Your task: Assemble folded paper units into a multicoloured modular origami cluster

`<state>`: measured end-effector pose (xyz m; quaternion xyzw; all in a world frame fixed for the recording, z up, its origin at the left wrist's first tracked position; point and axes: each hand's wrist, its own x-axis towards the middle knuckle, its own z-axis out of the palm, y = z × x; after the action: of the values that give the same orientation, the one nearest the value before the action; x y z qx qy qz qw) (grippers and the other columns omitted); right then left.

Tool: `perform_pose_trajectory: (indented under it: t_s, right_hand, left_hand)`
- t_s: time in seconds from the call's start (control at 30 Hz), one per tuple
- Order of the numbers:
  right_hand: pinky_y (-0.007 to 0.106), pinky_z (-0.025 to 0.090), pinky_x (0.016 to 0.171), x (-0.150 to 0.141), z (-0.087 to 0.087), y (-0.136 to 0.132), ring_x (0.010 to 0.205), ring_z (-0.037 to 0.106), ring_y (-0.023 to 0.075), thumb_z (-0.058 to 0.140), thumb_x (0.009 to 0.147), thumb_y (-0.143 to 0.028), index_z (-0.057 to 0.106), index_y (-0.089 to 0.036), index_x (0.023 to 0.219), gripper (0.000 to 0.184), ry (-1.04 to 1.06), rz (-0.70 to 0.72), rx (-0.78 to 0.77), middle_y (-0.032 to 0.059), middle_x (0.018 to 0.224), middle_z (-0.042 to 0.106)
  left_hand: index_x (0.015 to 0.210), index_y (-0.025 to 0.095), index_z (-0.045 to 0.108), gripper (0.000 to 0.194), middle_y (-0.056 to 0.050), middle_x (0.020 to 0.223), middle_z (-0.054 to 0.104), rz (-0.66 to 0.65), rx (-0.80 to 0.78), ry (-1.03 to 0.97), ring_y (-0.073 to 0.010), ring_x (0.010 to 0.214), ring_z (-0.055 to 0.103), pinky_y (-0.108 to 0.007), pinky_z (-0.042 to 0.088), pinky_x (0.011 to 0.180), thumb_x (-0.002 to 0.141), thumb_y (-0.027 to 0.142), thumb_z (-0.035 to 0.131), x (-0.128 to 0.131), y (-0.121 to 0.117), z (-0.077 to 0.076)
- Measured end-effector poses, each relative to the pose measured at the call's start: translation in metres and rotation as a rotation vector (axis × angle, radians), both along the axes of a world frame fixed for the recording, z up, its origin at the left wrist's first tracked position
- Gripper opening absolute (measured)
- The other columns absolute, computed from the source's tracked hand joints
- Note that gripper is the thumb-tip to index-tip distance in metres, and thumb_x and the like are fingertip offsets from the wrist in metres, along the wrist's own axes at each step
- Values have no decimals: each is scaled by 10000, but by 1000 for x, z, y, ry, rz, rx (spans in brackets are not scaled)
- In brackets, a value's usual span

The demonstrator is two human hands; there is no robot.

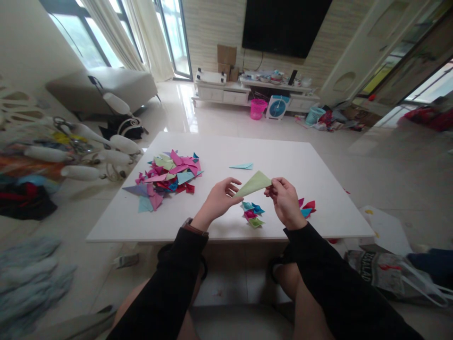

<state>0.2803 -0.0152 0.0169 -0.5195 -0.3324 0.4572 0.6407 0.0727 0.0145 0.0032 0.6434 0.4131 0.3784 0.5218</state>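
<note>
A pale green piece of folded paper (255, 184), long and pointed, is held up over the white table (279, 153). My right hand (285, 200) pinches its right corner. At the paper's narrow left end, my left hand (221, 198) has its thumb under the tip and its curled fingers a little apart. Just below the paper lies a small group of folded paper pieces (252, 215) in blue, pink and green. Beyond it rests a light blue folded paper (242, 166). Red, pink and blue folded pieces (308, 208) are partly hidden behind my right hand.
On the table's left side is a large heap of coloured folded paper (170, 175). A lamp with white shades (116, 158) stands by the table's left edge. To the right on the floor is a printed bag (380, 274). A pink basket (258, 108) stands by the far cabinet.
</note>
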Motion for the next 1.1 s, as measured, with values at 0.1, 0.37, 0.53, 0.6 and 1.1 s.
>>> perform_pose_trajectory:
  t_s: [0.1,0.37,0.53,0.6,1.1]
  right_hand:
    - [234,443,517,2,0,0,523,580,106,800,704,-420,556,-216,747,322,34,-39,-50,-27,607,631]
    - [260,466,500,9,-3,2,533,586,127,798,687,-420,546,-225,728,321,47,-14,-103,-13,610,636]
    - [256,453,494,9,-3,2,530,569,124,785,675,-373,559,-216,700,276,77,-28,-131,-4,607,635]
    - [250,444,506,9,-3,3,539,566,119,771,665,-345,573,-207,690,242,89,-30,-139,0,614,636]
    - [310,502,779,7,-7,6,825,648,157,858,631,-384,664,-229,858,336,1,105,-8,-6,883,705]
  left_hand:
    - [1002,174,720,313,-52,919,738,46,81,20,-142,725,646,-269,517,676,700,215,791,1,-2,5]
    - [886,170,797,179,-86,953,776,171,118,-78,-183,809,717,-305,575,763,751,287,786,3,0,0]
    - [849,175,810,138,-94,941,787,215,116,-59,-201,831,732,-326,586,787,722,227,795,1,2,-1]
    - [853,169,813,136,-84,851,784,227,72,-65,-197,777,728,-326,583,765,731,220,787,0,3,1]
    - [866,90,749,380,-124,782,761,212,-442,-407,-192,721,747,-312,606,752,611,296,941,-1,4,-2]
